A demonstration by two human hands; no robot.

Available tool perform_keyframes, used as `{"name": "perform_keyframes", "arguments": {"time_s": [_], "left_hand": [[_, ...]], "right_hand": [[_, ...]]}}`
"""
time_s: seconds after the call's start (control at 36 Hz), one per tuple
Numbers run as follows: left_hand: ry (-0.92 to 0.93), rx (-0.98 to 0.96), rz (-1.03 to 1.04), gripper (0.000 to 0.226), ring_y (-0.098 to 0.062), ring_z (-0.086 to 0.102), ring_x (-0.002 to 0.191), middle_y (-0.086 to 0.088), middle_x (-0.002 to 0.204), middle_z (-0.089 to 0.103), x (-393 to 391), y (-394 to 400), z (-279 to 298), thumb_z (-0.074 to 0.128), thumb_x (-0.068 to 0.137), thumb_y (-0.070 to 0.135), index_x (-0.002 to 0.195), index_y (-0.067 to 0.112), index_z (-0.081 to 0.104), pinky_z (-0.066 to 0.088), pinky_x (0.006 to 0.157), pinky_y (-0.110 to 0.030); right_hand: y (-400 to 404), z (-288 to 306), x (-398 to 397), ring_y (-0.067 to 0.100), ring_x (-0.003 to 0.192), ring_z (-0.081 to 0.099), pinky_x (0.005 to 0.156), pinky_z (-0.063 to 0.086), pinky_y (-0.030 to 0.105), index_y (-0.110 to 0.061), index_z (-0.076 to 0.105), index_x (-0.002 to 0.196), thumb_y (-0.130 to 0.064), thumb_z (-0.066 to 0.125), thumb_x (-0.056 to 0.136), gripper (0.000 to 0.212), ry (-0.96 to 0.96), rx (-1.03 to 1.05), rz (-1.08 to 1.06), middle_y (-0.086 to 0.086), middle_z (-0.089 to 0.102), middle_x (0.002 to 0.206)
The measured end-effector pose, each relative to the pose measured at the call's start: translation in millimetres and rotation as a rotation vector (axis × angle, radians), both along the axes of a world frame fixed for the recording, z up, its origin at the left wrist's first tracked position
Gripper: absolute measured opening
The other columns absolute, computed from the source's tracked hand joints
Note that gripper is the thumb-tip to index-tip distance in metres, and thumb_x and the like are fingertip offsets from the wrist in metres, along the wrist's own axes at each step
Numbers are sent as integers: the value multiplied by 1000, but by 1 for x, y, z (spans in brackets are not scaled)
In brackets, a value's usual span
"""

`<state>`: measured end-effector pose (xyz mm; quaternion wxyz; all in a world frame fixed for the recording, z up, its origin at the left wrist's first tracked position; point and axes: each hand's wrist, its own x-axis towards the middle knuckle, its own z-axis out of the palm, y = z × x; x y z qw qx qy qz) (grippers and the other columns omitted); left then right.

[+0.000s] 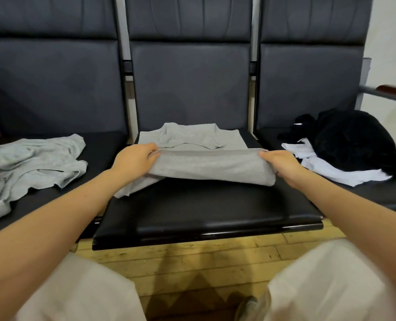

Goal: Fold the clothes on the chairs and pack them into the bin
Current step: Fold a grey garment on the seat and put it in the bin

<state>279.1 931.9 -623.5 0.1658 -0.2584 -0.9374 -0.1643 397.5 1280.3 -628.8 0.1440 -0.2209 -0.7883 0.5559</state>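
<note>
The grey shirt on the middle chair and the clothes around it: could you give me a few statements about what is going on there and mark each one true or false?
1. Both hands hold the grey shirt on the middle chair, the left hand at one end of the fold and the right hand at the other. True.
2. The shirt's collar end lies nearest the person. False: the collar end lies toward the chair back, and the lifted near part is being brought over toward it.
3. A crumpled grey garment lies on the chair to the left. True.
4. The black clothes lie underneath the white garment. False: the black clothes lie on top of the white garment.
5. The bin stands on the middle chair. False: no bin shows in this view.
</note>
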Motion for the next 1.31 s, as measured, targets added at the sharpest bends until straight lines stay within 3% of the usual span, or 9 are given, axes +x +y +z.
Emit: {"name": "perform_keyframes", "arguments": {"time_s": [0.17, 0.28, 0.42, 0.5, 0.61, 0.81, 0.92, 1.0, 1.31], "left_hand": [[-183, 88, 105, 27, -33, 60, 100, -15, 111, 66, -8, -19, -5, 44, 95, 6, 117, 3, 61, 44, 81, -36], [-338, 200, 251, 22, -28, 55, 76, -18, 89, 62, -10, -25, -8, 41, 92, 6, 91, 1, 62, 40, 68, -33], [-649, 804, 256, 28, -17, 50, 71, -7, 81, 55, 4, -6, 5, 34, 96, 3, 80, 8, 56, 39, 61, -26], [-474, 592, 173, 30, -20, 51, 95, -8, 106, 59, 7, -6, 1, 33, 98, 7, 108, 6, 61, 37, 78, -27], [-363, 309, 57, 25, -17, 51, 97, -4, 104, 60, 14, -16, -8, 37, 100, 13, 104, 9, 61, 30, 75, -22], [-945, -110, -77, 24, -15, 54, 86, 2, 90, 60, 42, -29, 0, 44, 98, 30, 82, 23, 61, 44, 79, -30], [-655, -11, -87, 21, -15, 58, 95, 1, 98, 65, 35, -33, -2, 48, 97, 24, 88, 17, 65, 45, 89, -30], [-466, 165, 9, 17, -9, 55, 91, 9, 98, 60, 26, -34, 2, 48, 95, 12, 98, 17, 64, 41, 73, -20], [-217, 345, 267, 26, -28, 57, 100, -13, 110, 65, -17, -45, -9, 41, 100, 16, 107, 6, 64, 40, 80, -33]], "right_hand": [[3, 3, -3, 9, 75, 52, 64, 41, 21, -12, 59, 104, -20, 52, 99, 12, 68, -133, -133, 4, 58, 100], [0, 3, -5, 22, 111, 53, 91, 40, 28, -8, 53, 132, -23, 43, 102, 34, 93, -193, -202, 5, 56, 122], [-9, -1, -6, 26, 118, 49, 90, 33, 27, -4, 53, 132, -23, 38, 103, 39, -26, 56, -101, 11, 54, 133], [-16, -6, 0, 32, 115, 52, 89, 35, 34, 1, 62, 110, -24, 35, 104, 38, -113, 333, 32, 18, 61, 118], [-17, -6, 13, 21, 84, 47, 74, 30, 28, -17, 44, 66, -23, 38, 104, 38, -143, 500, 137, -2, 50, 74], [-10, 2, 39, 15, 64, 40, 64, 32, 33, -13, 41, 64, -31, 49, 99, 40, -294, 550, 374, 3, 43, 64], [-7, 7, 43, 16, 62, 38, 60, 29, 32, -7, 42, 62, -29, 52, 97, 43, -165, 474, 288, 8, 40, 61], [-1, 8, 37, 30, 74, 49, 67, 38, 37, 17, 58, 89, -25, 49, 98, 44, -74, 481, 127, 30, 58, 86], [19, -12, 2, 21, 66, 43, 59, 31, 33, -7, 51, 76, -23, 50, 96, 25, -109, 471, -38, 10, 48, 69]]}}
